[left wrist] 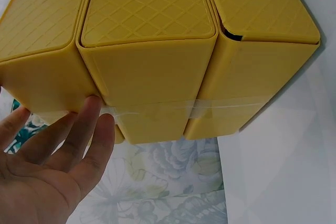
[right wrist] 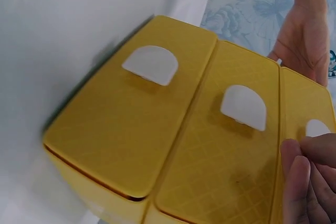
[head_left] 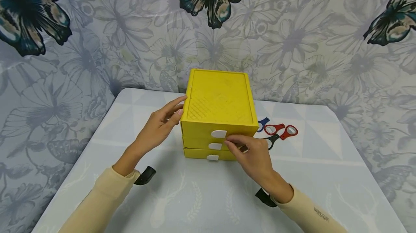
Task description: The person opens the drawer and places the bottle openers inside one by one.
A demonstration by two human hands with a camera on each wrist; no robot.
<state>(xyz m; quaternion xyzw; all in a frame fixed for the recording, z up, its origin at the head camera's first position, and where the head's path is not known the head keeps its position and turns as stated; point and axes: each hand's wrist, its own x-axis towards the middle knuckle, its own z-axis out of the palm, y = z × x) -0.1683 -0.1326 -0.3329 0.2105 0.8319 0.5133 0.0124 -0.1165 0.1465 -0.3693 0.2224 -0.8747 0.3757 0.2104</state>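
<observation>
The yellow drawer box (head_left: 219, 97) stands on the white table (head_left: 325, 153), handles towards the person. The left hand (head_left: 156, 124) lies open, fingertips against the box's side, a sensible brace. The right hand's (head_left: 253, 153) curled fingertips meet the top handle (head_left: 219, 134); I can't tell whether they grip it. Any tug there is best kept straight and level. Small coloured pieces (head_left: 285, 134) lie just beside the box, where a twist might knock them.
</observation>
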